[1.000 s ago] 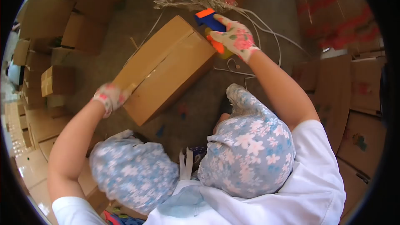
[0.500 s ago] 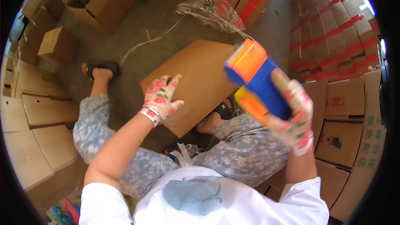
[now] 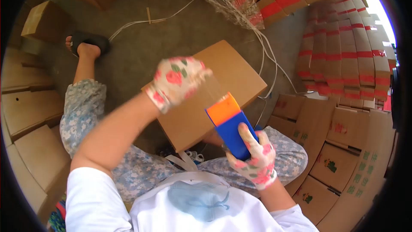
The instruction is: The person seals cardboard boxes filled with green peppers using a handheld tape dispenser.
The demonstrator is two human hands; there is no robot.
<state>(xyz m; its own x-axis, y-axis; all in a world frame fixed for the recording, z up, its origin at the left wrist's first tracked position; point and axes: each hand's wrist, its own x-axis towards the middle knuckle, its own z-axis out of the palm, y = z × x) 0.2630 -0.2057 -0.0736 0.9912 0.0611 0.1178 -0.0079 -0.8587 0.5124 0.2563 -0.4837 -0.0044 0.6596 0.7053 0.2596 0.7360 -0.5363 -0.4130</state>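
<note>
My right hand, in a floral glove, is wrapped round a blue and orange packing tape dispenser, its orange end pointing up and left. From that end a clear strip of tape stretches to my left hand, which wears a matching glove. The left fingers are closed on the strip's end. Both hands are above a closed brown cardboard box on the floor between my legs. The dispenser's underside is hidden.
Cardboard boxes with red tape are stacked at the right. More cartons stand on the left. Clear plastic wrap and white strapping lie on the floor beyond the box. A small carton stands near my left foot.
My right hand has brought the dispenser down and left. My left hand has risen from the box and closed on the tape, with a strip now drawn between them. The view has shifted.
</note>
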